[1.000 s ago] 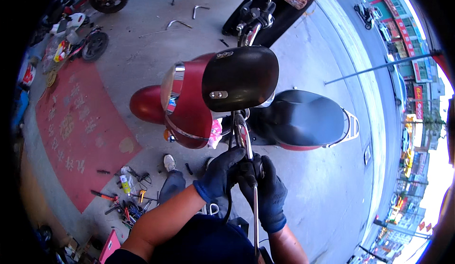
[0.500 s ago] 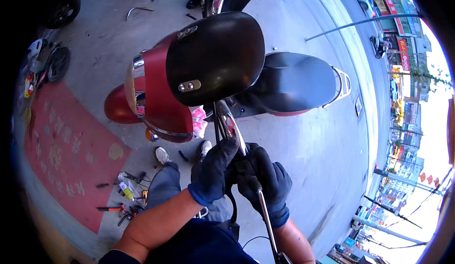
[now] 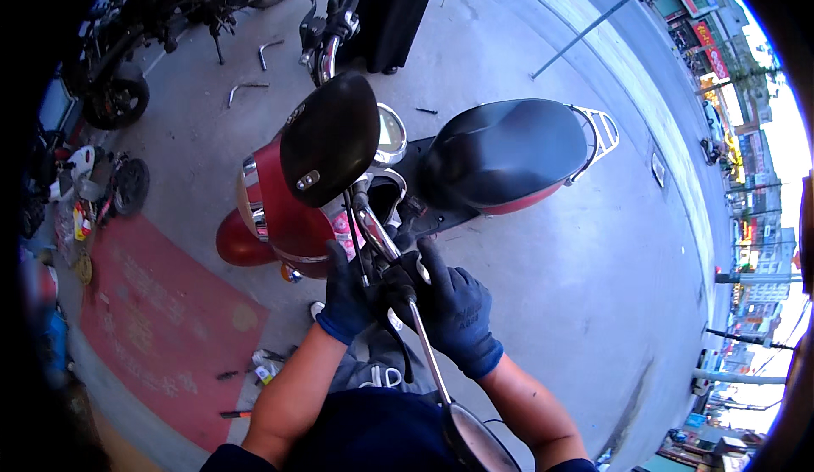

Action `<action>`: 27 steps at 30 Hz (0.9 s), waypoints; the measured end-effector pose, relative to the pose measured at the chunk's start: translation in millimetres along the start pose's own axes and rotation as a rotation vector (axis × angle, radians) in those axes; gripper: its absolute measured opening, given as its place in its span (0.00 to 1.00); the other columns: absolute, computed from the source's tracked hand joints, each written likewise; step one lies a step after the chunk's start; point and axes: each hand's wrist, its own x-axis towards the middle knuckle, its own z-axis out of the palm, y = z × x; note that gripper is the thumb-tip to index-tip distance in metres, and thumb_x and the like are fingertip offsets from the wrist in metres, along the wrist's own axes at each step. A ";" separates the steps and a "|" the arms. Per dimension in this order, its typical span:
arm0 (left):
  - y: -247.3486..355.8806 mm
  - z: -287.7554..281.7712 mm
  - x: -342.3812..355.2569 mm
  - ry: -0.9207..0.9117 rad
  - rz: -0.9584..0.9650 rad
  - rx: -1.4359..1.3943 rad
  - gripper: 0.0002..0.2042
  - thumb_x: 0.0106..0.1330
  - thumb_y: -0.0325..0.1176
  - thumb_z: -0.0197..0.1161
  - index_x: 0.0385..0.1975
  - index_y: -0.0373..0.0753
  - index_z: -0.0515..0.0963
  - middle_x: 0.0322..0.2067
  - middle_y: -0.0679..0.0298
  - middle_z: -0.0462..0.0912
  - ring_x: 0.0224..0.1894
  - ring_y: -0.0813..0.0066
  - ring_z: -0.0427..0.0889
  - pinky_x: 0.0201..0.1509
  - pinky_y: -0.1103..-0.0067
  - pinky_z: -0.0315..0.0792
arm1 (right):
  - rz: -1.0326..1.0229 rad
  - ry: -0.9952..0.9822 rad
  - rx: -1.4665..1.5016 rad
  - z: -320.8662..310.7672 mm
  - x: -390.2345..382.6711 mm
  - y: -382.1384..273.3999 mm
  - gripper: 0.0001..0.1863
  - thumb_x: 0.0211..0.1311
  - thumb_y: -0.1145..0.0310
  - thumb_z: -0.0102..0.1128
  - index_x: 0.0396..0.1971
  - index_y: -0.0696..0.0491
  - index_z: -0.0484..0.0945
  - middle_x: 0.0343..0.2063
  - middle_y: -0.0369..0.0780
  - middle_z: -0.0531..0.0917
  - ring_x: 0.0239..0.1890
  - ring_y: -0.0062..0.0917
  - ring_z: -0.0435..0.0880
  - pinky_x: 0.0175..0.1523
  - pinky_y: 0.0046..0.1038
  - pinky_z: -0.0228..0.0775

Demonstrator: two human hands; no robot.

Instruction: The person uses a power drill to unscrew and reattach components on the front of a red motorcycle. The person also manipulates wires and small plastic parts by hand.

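A red scooter (image 3: 292, 196) stands in front of me, with a black front screen (image 3: 331, 141), a round gauge (image 3: 391, 135) and a black seat (image 3: 509, 154). Both my hands wear dark gloves and meet at the near end of its chrome handlebar (image 3: 374, 230). My left hand (image 3: 346, 294) is closed about the black control housing (image 3: 393, 287) from the left, one finger raised. From the other side my right hand (image 3: 462, 311) grips the same housing, index finger stretched along the bar. A mirror (image 3: 483, 440) on a thin chrome stem (image 3: 430, 349) slopes toward me. The palms hide most of the housing.
A person in black clothing (image 3: 390, 22) stands beyond the far handlebar end. Parked motorcycles (image 3: 119, 99) line the far left. Two bent metal bars (image 3: 248, 86) lie on the concrete. A red mat (image 3: 161, 319) is at left, with a small orange-handled tool (image 3: 236, 414) by its edge.
My view has shifted, bringing the gauge, the near mirror and the other person's clothing into sight. My right index finger has straightened along the bar. Both hands remain at the housing.
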 end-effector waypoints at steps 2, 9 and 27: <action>-4.9 -17.3 2.0 0.012 0.024 -0.197 0.47 0.57 0.73 0.43 0.66 0.39 0.53 0.59 0.46 0.66 0.60 0.49 0.68 0.59 0.56 0.67 | 0.003 0.002 0.052 -3.2 -2.3 1.5 0.43 0.47 0.55 0.68 0.63 0.57 0.60 0.22 0.43 0.78 0.23 0.34 0.78 0.27 0.34 0.69; -49.5 -48.3 5.7 0.442 -0.168 -0.025 0.22 0.75 0.44 0.35 0.58 0.35 0.62 0.52 0.52 0.71 0.53 0.61 0.72 0.59 0.68 0.69 | 0.486 0.112 0.676 -4.9 -36.4 46.9 0.17 0.57 0.67 0.58 0.45 0.58 0.73 0.21 0.48 0.77 0.23 0.40 0.78 0.29 0.37 0.69; -77.6 -117.4 -96.3 0.584 -0.462 1.396 0.10 0.63 0.37 0.54 0.35 0.38 0.77 0.35 0.55 0.80 0.40 0.68 0.79 0.43 0.72 0.71 | 0.902 -0.141 0.595 277.7 -78.1 260.8 0.20 0.56 0.65 0.52 0.48 0.58 0.74 0.43 0.51 0.81 0.49 0.43 0.78 0.57 0.37 0.68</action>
